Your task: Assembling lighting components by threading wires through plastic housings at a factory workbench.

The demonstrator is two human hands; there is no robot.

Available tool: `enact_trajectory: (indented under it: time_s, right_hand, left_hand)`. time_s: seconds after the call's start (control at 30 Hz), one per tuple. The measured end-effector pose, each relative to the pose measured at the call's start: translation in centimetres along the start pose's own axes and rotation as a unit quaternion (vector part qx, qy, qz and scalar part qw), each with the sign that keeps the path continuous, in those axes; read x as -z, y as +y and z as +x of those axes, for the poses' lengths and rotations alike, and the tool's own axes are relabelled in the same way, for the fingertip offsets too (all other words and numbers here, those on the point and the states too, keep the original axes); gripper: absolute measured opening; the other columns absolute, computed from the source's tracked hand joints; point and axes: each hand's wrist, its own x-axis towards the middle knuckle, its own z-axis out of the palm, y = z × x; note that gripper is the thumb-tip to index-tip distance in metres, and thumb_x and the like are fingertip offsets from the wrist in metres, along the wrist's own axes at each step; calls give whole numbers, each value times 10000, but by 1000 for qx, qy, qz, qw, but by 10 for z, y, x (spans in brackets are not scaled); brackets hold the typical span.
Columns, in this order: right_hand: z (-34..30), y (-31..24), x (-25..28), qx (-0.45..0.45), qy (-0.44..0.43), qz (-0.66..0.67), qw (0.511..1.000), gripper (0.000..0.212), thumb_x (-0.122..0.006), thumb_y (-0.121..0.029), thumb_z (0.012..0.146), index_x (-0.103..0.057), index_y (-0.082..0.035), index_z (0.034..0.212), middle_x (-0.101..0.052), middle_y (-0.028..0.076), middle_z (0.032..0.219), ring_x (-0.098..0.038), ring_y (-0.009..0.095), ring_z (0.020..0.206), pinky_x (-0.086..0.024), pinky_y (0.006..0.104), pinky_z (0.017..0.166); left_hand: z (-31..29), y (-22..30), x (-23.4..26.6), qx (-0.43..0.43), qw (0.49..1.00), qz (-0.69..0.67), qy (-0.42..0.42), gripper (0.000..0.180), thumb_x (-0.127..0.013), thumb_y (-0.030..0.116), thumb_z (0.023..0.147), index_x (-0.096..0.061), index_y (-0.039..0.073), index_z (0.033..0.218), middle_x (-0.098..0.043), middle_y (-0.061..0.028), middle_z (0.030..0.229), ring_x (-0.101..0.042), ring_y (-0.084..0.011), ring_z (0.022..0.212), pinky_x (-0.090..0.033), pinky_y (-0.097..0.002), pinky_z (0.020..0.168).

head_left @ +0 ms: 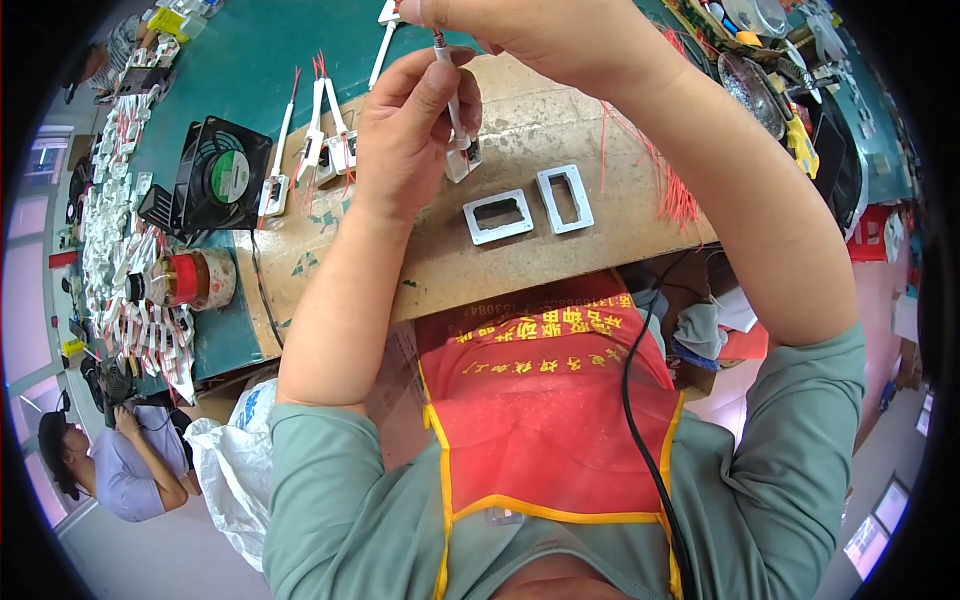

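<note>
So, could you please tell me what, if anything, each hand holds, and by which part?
The left hand pinches a white cable near its upper end; what the right hand holds, at the picture's edge, cannot be told.

My left hand [412, 130] partly hides the cable [442, 52] it grips; above it, the edge crops my right hand [505, 22]

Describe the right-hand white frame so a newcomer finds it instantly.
On the green table, find the brown board just beyond the red apron. On that board, right of the left hand, lies a crosswise hollow frame. You want the white frame immediately to its right, set apart by long sides running away from the wearer.
</note>
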Motion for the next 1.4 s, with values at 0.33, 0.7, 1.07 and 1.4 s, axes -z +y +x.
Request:
enact_trajectory:
  time_s: [0.33, 0.7, 1.07, 1.4]
  right_hand:
    - [-2, 3, 0, -13, -9, -35, 999, 239, -580, -167, 823, -633, 43, 926, -664, 110, 830, -612, 155, 756, -492, 265, 708]
    - [-1, 5, 1, -16, -1, -13, 1000, 242, -587, -178, 859, -620, 49, 933, -654, 101, 823, -593, 132, 746, -487, 259, 700]
    - [-7, 15, -2, 19, 3, -154, 988, 208, -629, -187, 846, -617, 1, 933, -604, 37, 747, -547, 103, 633, -430, 226, 569]
    - [-31, 14, 7, -14, 35, -23, 999, 454, -675, -198, 838, -530, 0, 1220, -623, 43, 812, -555, 83, 692, -466, 239, 627]
  left_hand:
    - [-1, -3, 2, -1, 1000, -13, -11, 291, -594, 250, 921, -597, 21, 1102, -589, -46, 771, -546, -120, 670, -418, -245, 580]
    - [3, -3, 0, -1, 1000, -19, -14, 279, -606, 228, 913, -599, 16, 1094, -588, -44, 769, -544, -124, 668, -423, -246, 583]
    - [1, -4, 2, 0, 1000, -24, -15, 208, -620, 192, 902, -601, 18, 1013, -595, -37, 771, -553, -122, 668, -452, -247, 602]
    - [3, 15, -6, 2, 992, 101, 70, 245, -584, 256, 926, -627, 21, 978, -590, -28, 766, -551, -102, 654, -453, -233, 585]
